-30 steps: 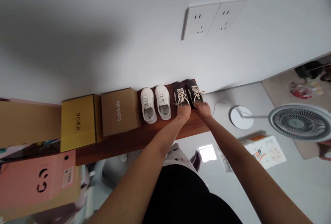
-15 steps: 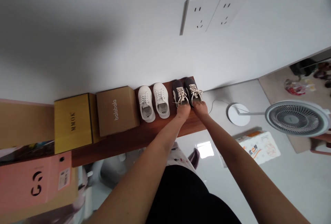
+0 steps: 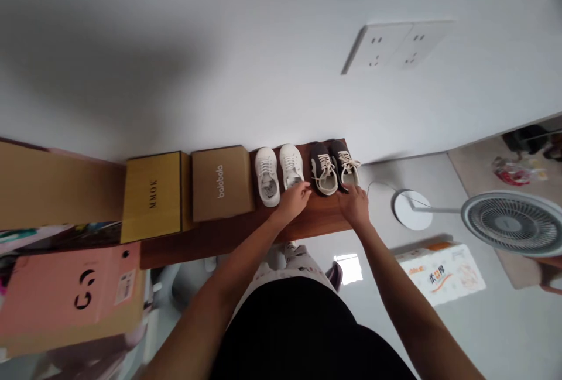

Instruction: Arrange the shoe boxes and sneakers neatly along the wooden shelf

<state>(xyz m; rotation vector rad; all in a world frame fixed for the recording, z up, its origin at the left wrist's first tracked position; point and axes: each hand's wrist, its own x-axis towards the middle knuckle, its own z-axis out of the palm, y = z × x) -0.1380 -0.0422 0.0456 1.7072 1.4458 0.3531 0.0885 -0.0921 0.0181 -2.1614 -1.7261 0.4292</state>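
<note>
A pair of small dark grey sneakers [image 3: 333, 166] with cream laces stands at the right end of a reddish wooden shelf [image 3: 263, 230], toes to the wall. A pair of small white sneakers [image 3: 278, 172] stands just left of them. My left hand [image 3: 293, 199] rests at the heel of the right white sneaker, fingers loosely spread and holding nothing. My right hand [image 3: 355, 204] lies just behind the heel of the right grey sneaker, fingers extended, also holding nothing.
A brown "balabala" box [image 3: 222, 182] and a yellow "MMOK" box [image 3: 153, 194] stand left of the shoes. A pink box [image 3: 65, 295] lies lower left. On the floor at right are a fan [image 3: 511, 216], its white base [image 3: 413, 209] and a printed package [image 3: 441, 271]. Wall sockets [image 3: 395, 45] sit above.
Both hands have come off the grey sneakers' heels. My left hand moved left to the white pair; my right hand drew back slightly. The camera view shifted to the left.
</note>
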